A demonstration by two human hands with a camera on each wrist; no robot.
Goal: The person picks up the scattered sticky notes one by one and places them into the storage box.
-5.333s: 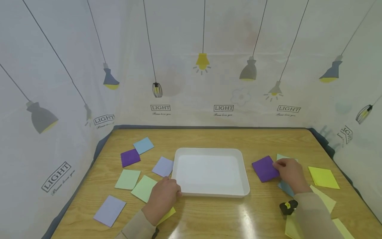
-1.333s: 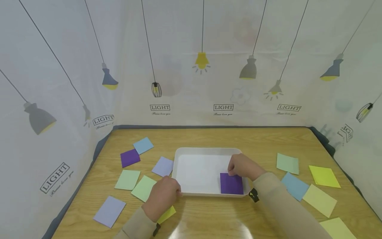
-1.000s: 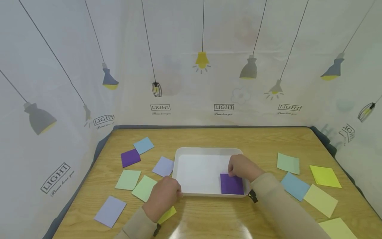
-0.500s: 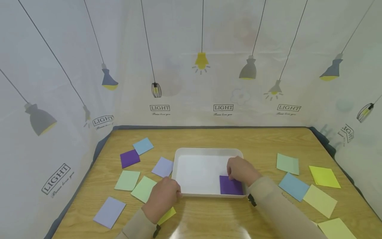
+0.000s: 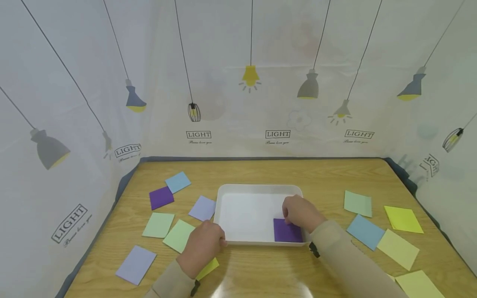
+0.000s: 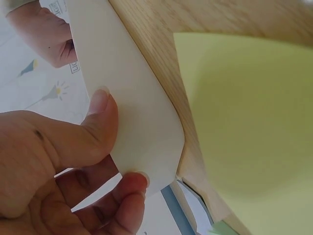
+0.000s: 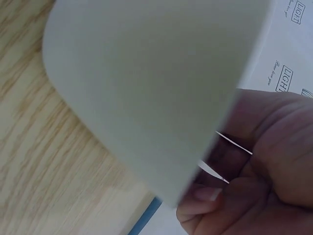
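Wood-grain table [image 5: 261, 171], lamp-print sheeting [image 5: 231, 124] behind; one white tray [image 5: 244, 215], centre.
Purple paper square [image 5: 286, 232]: inside white tray, near right corner; right hand [image 5: 302, 212], fingers bent, touches it, whether gripping cannot be told. Left hand [image 5: 202, 246] grips tray's near left corner. Assorted squares [image 5: 158, 224] either side.

We see a yellow printed lamp [image 5: 250, 75] on the pale cloth backdrop [image 5: 231, 25], ray strokes under its bulb. To the left of the yellow printed lamp we find a black cage lamp [image 5: 194, 112], then, further out, a slate-blue lamp [image 5: 135, 97]. To its right we notice a grey dome lamp [image 5: 307, 86], then a small rayed lamp [image 5: 342, 109]. Below it, slightly right, we read a boxed LIGHT label [image 5: 277, 134]; lower yet, we see the wood-grained table [image 5: 257, 171].
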